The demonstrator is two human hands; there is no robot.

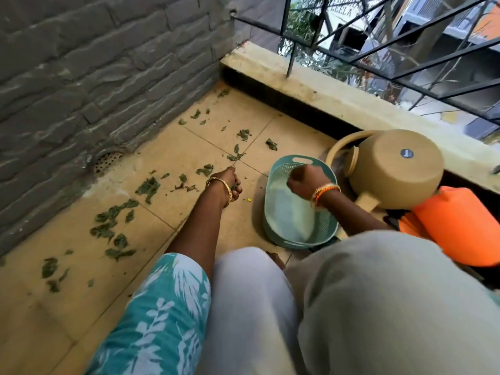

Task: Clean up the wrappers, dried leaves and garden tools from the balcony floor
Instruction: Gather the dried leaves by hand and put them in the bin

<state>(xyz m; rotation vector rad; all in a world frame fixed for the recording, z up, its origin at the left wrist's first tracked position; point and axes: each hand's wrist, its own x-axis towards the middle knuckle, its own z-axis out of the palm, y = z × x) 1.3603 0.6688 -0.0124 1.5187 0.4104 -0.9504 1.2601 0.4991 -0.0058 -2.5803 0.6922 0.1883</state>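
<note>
Dried green leaves (148, 187) lie scattered over the tan balcony floor tiles (167, 147), from the far corner down to the near left. My left hand (229, 182) reaches out over the floor and grips a small bunch of leaves in curled fingers. To its right stands a teal plastic basket (278, 212), tilted, with a pale inside and nothing visible in it. My right hand (307, 181) is over the basket, fingers curled; the basket's rim lies behind it, and I cannot tell whether it holds the rim.
A beige overturned bucket (396, 169) and an orange container (465, 226) stand right of the basket against the low parapet (311, 87) with its dark railing (378, 41). A grey stone wall (94, 77) with a floor drain (107, 160) bounds the left side.
</note>
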